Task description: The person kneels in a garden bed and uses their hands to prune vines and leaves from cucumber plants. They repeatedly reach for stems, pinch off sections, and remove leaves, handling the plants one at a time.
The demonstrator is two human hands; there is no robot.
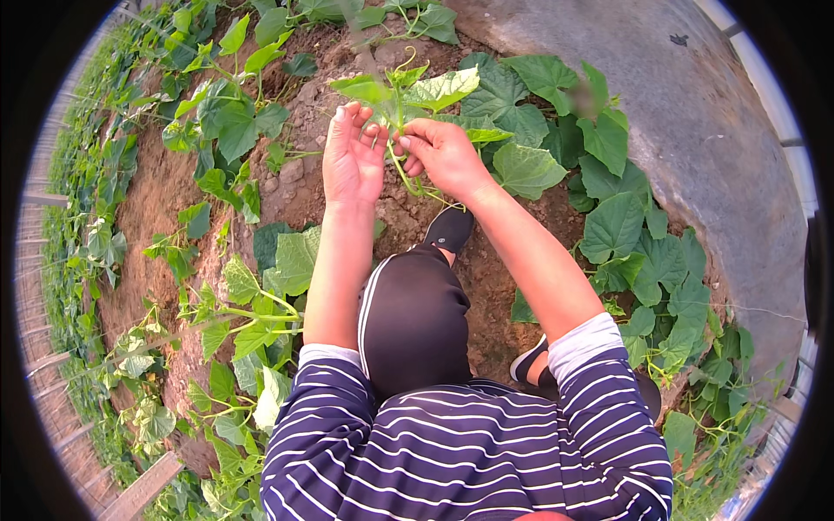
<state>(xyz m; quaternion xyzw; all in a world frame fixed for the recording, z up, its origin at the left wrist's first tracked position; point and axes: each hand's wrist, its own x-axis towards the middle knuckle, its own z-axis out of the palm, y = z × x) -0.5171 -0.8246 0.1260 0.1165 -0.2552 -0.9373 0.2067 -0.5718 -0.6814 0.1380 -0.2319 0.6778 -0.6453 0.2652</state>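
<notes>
A young cucumber vine [399,122] with a curled tendril rises between my hands, its stem and leaves lit from above. My right hand [446,156] pinches the stem between thumb and fingertips. On the other side is my left hand [355,156], palm up with fingers curled, its fingertips close beside the stem. Whether they hold anything thin is too small to tell. A pale leaf [443,90] spreads just beyond my right hand. Below the hands, the lower stem [407,179] bends down towards my shoe [449,228].
Cucumber plants [616,221] line the right side beside a grey wall-like surface [723,156]. More vines [238,120] grow on the left over bare soil [163,189]. A blurred string [365,42] runs down from above. A wooden stake [143,485] stands at lower left.
</notes>
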